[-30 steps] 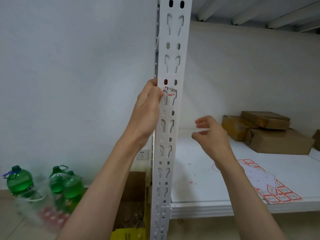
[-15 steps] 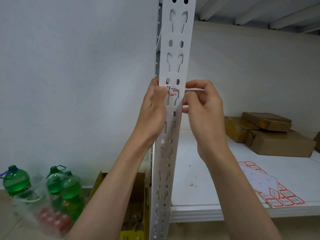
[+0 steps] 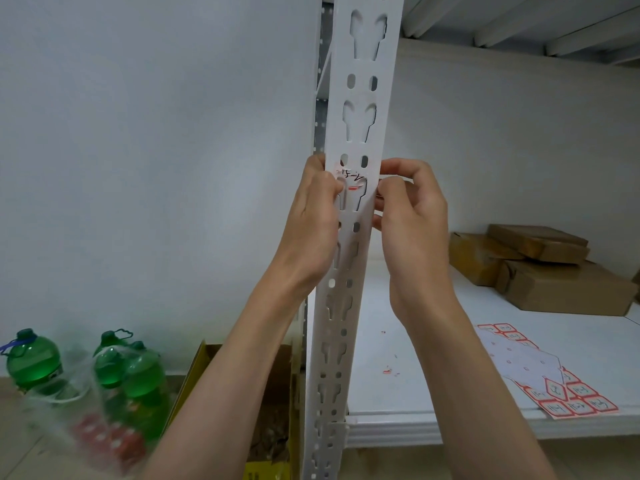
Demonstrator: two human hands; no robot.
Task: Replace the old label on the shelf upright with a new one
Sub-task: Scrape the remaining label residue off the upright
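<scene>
Hands — left (image 3: 313,216) and right (image 3: 412,206) curled round upright (image 3: 360,133) at label (image 3: 350,175) | box (image 3: 239,403) contents unclear — maybe scraps

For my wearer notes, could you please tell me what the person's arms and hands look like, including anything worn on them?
Both forearms are bare as far as the frame shows them, with no sleeves in view. The left hand and right hand wear no gloves, and no rings, watch, bracelets or markings show on the sides facing the camera. The fingernails that show look short and unpainted.
</scene>
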